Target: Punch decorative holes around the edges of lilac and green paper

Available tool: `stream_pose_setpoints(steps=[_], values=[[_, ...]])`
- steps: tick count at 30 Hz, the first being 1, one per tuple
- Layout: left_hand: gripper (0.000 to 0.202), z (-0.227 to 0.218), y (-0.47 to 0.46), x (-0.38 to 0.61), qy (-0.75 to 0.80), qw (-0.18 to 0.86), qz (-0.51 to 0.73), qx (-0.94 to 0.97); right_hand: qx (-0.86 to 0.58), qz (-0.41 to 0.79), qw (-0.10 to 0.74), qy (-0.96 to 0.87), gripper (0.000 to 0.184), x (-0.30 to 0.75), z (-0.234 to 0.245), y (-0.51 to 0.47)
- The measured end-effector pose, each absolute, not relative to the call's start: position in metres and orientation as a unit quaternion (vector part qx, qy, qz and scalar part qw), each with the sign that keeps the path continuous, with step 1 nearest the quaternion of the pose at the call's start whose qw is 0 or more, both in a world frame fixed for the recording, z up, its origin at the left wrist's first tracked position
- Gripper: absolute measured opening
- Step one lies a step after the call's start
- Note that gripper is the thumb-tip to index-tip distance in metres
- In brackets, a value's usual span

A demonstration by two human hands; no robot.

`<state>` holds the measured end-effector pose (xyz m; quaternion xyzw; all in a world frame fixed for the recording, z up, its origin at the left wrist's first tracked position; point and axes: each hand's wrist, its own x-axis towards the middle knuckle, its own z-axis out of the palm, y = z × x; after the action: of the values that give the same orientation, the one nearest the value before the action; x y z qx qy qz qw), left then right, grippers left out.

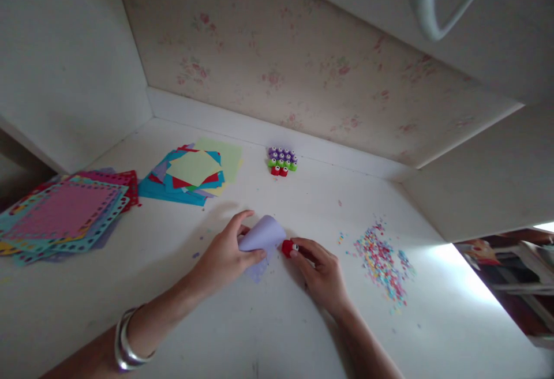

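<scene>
The person's left hand (225,255) is closed on a pale lilac paper square (264,233), thumb on top and fingers curled beneath. The sheet bows up into a soft arch just above the white desk top (277,321), with its near corner touching the surface. The right hand (322,269) pinches a small red plastic hole punch (287,247) between thumb and fingertips, and the punch sits right at the sheet's right-hand edge. The work in hand looks like punching along that border. To do it well, the edge probably needs to lie flat and fully seated in the punch's slot, so the left hand would do better to ease the arch out than to crease it. Whether the paper is already inside the slot cannot be told. Pressing straight down with the punch braced on the desk should give a cleaner hole than squeezing in the air. A scatter of multicoloured paper dots (383,261) lies to the right, well apart from the hands. A pile of already perforated coloured sheets (64,211) lies far to the left.
</scene>
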<state>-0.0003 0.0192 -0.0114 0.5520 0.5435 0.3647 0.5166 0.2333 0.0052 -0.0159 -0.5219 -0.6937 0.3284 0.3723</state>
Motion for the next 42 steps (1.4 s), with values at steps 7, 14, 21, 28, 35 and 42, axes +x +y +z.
stream_pose_setpoints(steps=[7, 14, 21, 28, 35, 42], values=[[0.08, -0.0071, 0.0169, 0.0064, 0.544, 0.547, 0.375, 0.515, -0.511, 0.302, 0.404, -0.696, 0.019, 0.2331, -0.0173, 0.0039], [0.08, -0.0094, 0.0194, 0.0055, 0.543, 0.546, 0.396, 0.5, -0.5, 0.252, 0.419, -0.715, 0.019, 0.2324, -0.0187, 0.0034], [0.082, -0.0143, 0.0196, 0.0047, 0.53, 0.549, 0.403, 0.505, -0.502, 0.251, 0.415, -0.716, 0.017, 0.2302, -0.018, 0.0028], [0.08, -0.0088, 0.0195, 0.0063, 0.53, 0.541, 0.401, 0.516, -0.489, 0.237, 0.418, -0.728, 0.017, 0.2286, -0.0191, 0.0043], [0.08, -0.0099, 0.0192, 0.0059, 0.532, 0.531, 0.395, 0.528, -0.487, 0.252, 0.406, -0.731, 0.017, 0.2302, -0.0205, 0.0038], [0.082, -0.0092, 0.0182, 0.0065, 0.54, 0.517, 0.379, 0.546, -0.484, 0.243, 0.413, -0.733, 0.017, 0.2299, -0.022, 0.0041]])
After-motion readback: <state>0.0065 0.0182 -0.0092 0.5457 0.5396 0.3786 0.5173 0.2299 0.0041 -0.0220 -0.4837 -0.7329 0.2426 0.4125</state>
